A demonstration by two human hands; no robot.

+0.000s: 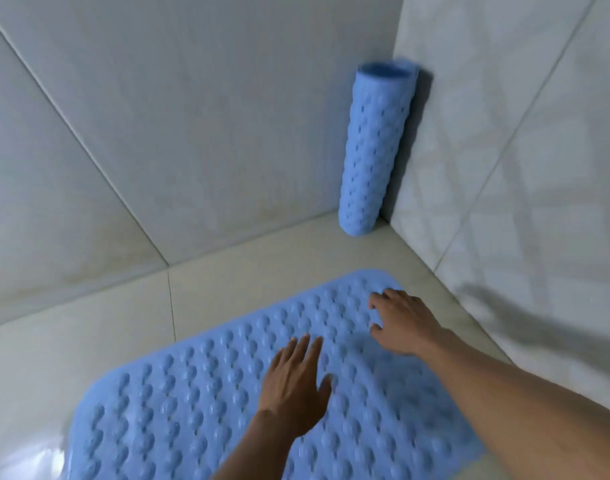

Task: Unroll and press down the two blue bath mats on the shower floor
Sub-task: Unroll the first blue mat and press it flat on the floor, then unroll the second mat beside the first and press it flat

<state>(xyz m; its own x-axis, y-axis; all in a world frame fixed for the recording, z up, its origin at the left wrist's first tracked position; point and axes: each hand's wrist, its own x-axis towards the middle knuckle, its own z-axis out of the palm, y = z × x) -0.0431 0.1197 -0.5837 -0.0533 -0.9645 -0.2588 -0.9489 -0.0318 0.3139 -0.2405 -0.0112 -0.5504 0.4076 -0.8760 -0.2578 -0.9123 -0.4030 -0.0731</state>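
Observation:
One blue bath mat (pixel 178 403), covered in raised bumps, lies unrolled flat on the beige shower floor (pixel 88 341). My left hand (pixel 294 386) rests palm down near the mat's middle, fingers straight and close together. My right hand (pixel 404 322) lies flat on the mat's far right corner with its fingers spread. Neither hand holds anything. The second blue mat (pixel 376 150) is still a tight roll, standing upright in the corner where the two walls meet, leaning against the right wall.
Pale tiled walls (pixel 192 116) close the space at the back and on the right, meeting at the corner behind the roll. A strip of bare floor lies between the flat mat and the back wall. A bright glare patch (pixel 29 455) shows on the floor at lower left.

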